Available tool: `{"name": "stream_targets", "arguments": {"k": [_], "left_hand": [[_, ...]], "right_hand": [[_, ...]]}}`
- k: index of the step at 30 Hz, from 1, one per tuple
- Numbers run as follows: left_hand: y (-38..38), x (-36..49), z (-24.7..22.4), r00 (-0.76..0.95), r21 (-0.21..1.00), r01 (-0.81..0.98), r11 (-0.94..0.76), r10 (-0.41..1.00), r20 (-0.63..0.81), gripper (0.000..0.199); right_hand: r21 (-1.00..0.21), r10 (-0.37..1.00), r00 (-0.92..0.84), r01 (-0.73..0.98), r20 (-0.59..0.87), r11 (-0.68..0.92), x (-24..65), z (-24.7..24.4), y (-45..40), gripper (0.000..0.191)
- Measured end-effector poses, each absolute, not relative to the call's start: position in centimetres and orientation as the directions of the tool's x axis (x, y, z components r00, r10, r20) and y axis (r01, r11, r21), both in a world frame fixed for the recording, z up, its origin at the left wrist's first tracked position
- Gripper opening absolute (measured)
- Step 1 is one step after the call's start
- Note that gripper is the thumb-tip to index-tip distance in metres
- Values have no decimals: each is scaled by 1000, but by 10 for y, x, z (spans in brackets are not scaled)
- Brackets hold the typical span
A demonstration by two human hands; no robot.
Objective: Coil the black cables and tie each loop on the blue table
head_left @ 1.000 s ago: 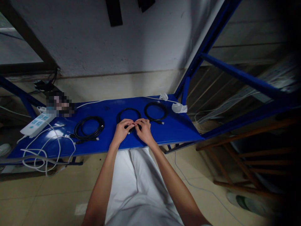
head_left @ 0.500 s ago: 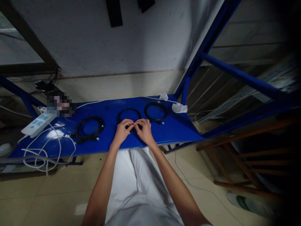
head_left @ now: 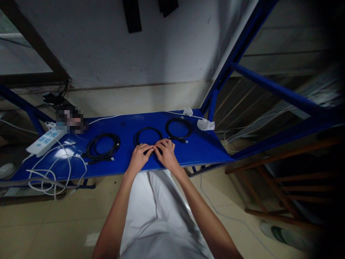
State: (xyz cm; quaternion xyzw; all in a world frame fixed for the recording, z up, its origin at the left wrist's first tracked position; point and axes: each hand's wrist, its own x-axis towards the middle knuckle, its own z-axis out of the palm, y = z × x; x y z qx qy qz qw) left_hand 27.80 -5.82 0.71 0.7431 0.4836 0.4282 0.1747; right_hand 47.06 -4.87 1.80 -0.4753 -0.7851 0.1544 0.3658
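Note:
On the blue table [head_left: 126,158], a coiled black cable [head_left: 147,128] lies in the middle, its near side behind my fingers. My left hand [head_left: 140,155] and my right hand [head_left: 165,151] meet at the near edge of this coil, thumbs and fingertips pinched together on part of the black cable. The exact piece between the fingertips is too small to make out. A second black coil [head_left: 102,146] rests to the left, and a third coil [head_left: 178,128] sits to the right, its plug end near my right hand.
A white power strip [head_left: 46,141] and a tangle of white cable [head_left: 55,174] occupy the left end. Crumpled white pieces [head_left: 206,124] lie at the back right. Blue frame posts [head_left: 212,102] rise there, and a wooden chair [head_left: 269,187] stands to the right.
Both hands have moved slightly toward the near edge of the table, still together. More of the middle coil shows above them.

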Motion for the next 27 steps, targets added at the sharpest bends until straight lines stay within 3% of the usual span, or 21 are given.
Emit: {"name": "stream_targets", "arguments": {"k": [6, 11, 14, 18, 22, 27], "left_hand": [[-78, 274, 13, 171, 679, 566, -467, 872, 458, 20], [-55, 265, 30, 52, 653, 621, -434, 854, 518, 24], [-28, 257, 35, 10, 629, 664, -403, 846, 532, 36], [10, 249, 27, 121, 606, 676, -418, 875, 468, 56], [37, 251, 16, 253, 601, 640, -478, 870, 423, 38], [43, 256, 10, 257, 623, 603, -499, 860, 440, 25]], "right_hand": [[-507, 782, -468, 596, 411, 623, 481, 20, -61, 29], [-465, 743, -519, 579, 423, 670, 482, 18, -60, 29], [-444, 718, -552, 564, 424, 696, 485, 17, -60, 28], [-417, 688, -583, 546, 433, 726, 488, 15, -63, 26], [-405, 668, -614, 532, 420, 744, 492, 15, -67, 26], [-402, 611, -665, 465, 431, 789, 496, 15, -68, 28]]}}
